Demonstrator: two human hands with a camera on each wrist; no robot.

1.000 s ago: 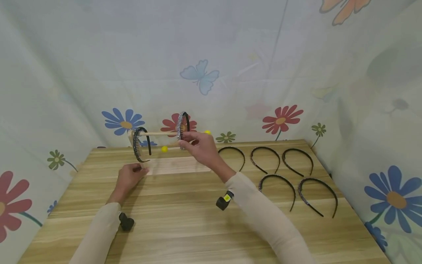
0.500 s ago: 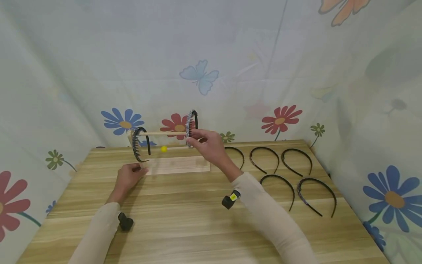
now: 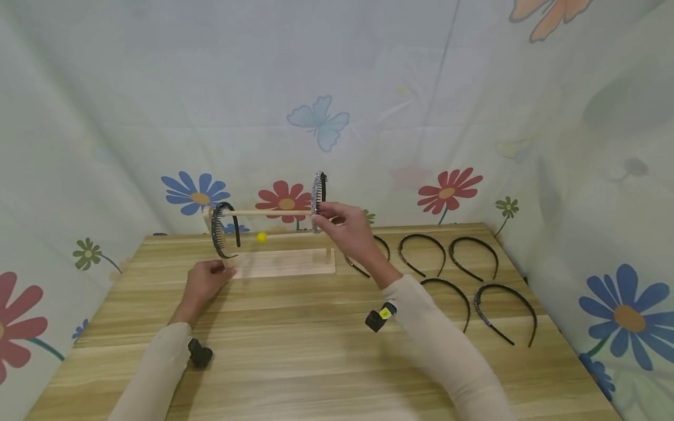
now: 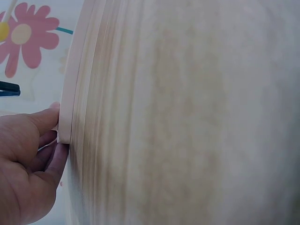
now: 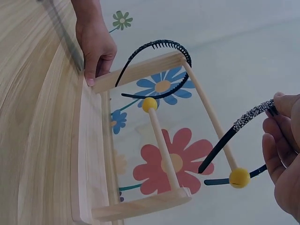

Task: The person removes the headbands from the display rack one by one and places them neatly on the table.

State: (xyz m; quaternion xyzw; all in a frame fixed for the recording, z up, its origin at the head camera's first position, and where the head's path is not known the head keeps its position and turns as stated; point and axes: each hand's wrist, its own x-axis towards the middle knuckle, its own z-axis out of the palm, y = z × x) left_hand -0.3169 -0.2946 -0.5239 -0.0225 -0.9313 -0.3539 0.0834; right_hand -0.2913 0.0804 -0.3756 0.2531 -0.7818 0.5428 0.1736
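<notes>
My left hand (image 3: pixel 204 286) pinches the near left corner of a wooden headband stand's base (image 4: pixel 69 93). The stand has two uprights and two dowels tipped with yellow balls (image 5: pixel 239 178). A black toothed headband (image 3: pixel 217 231) hangs at the left end of the upper dowel (image 3: pixel 268 213). My right hand (image 3: pixel 347 231) pinches a silver-studded black headband (image 3: pixel 317 193) at the dowel's right end. In the right wrist view, the held headband's (image 5: pixel 251 117) legs lie on either side of that dowel's ball end. The fingers hide part of the held headband.
Several black headbands (image 3: pixel 508 286) lie on the wooden table (image 3: pixel 295 351) to the right of the stand, one partly behind my right hand and another partly behind the sleeve. A flower-printed cloth (image 3: pixel 368 76) stands behind the table and along its sides.
My right hand has moved to the right along the upper dowel with the silver-studded headband, from mid-dowel to its right end. The left hand stays on the base.
</notes>
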